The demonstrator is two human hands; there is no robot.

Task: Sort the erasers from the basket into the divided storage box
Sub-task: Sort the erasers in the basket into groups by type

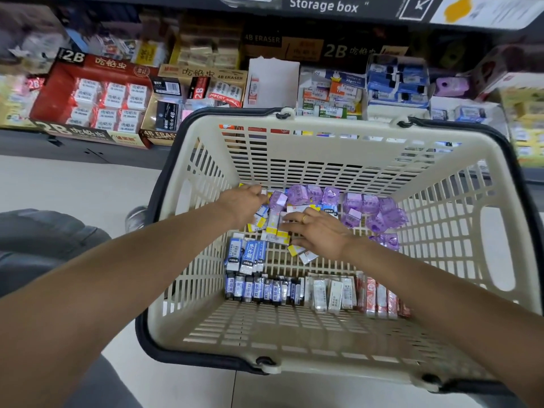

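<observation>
Head view, 1 frame. Basket (338, 148): cream slatted plastic with dark rim and handles, standing on the pale floor before a low shelf. Contents: erasers in loose groups on the basket floor; yellow-and-white erasers (278, 231) heaped at centre, purple erasers (371, 210) along the far right, blue-and-white erasers (245, 254) lying left of centre, dark-sleeved erasers (265, 288) standing in a row along the near wall, white and red-sleeved erasers (353, 293) continuing that row to the right. Left hand (244, 201): reached into the far left of the pile, fingers curled down onto small erasers; whether it actually pinches 1 cannot be told. Right hand (321, 231): ring on 1 finger, laid over the yellow-and-white heap with fingers fairly straight, touching rather than gripping. Shelf display boxes (91, 95): cartons marked 2B and 4B holding stocked erasers, beyond the basket; which one is the divided storage box cannot be told. Step judged: gathering 1 kind from the central heap. Next move likely calls for closing on a matched handful and lifting it clear of the basket wall toward the matching compartment.
</observation>
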